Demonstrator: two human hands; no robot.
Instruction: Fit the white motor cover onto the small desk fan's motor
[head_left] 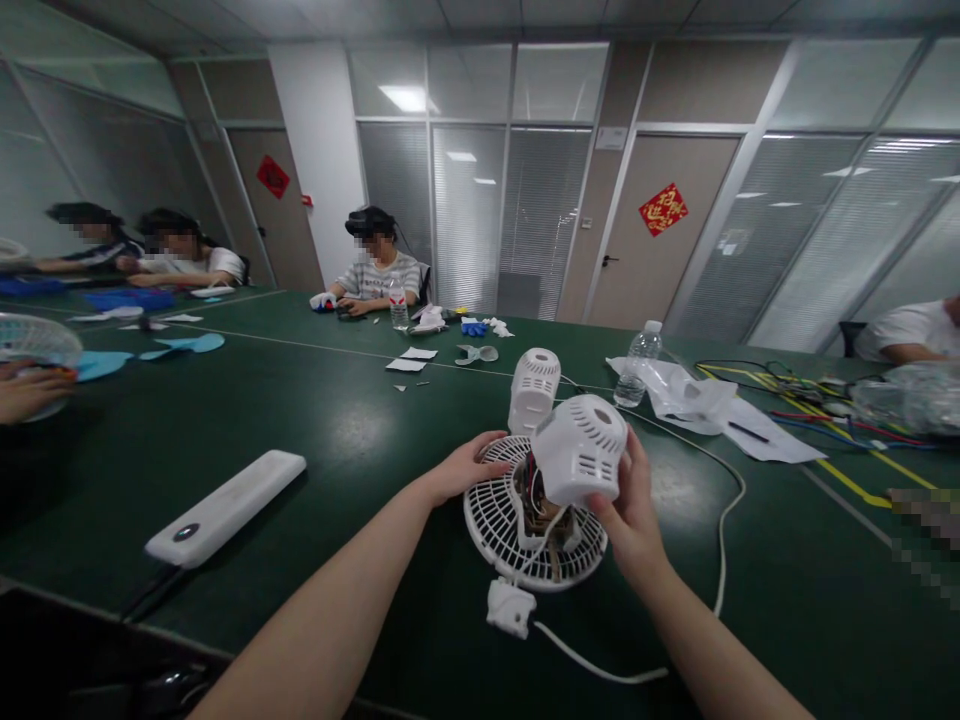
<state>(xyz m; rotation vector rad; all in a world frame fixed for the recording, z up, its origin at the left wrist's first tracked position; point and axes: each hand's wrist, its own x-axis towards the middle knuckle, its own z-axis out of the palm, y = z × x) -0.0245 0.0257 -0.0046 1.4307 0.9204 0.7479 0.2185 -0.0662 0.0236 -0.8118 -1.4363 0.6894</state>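
A round white fan grille [491, 510] lies on the green table, with the fan's motor and wires [536, 500] exposed at its middle. My left hand [469, 470] grips the grille's left rim, its thumb over the bars. In my right hand [634, 510] is a white vented motor cover [577, 450], tilted above the motor and partly hiding it. Whether the cover touches the motor I cannot tell. A similar white vented housing [535, 385] stands just behind. Near me, a small white plastic part [511, 607] lies at the grille's front edge beside a white cord [600, 670].
A white power bank [225, 508] with a black cable lies to the left. Behind on the right stand a water bottle [639, 362], plastic bags and paper [772, 435], near tangled cables [795, 385]. Other people sit around the table [337, 420]; one's hand [34, 390] shows far left.
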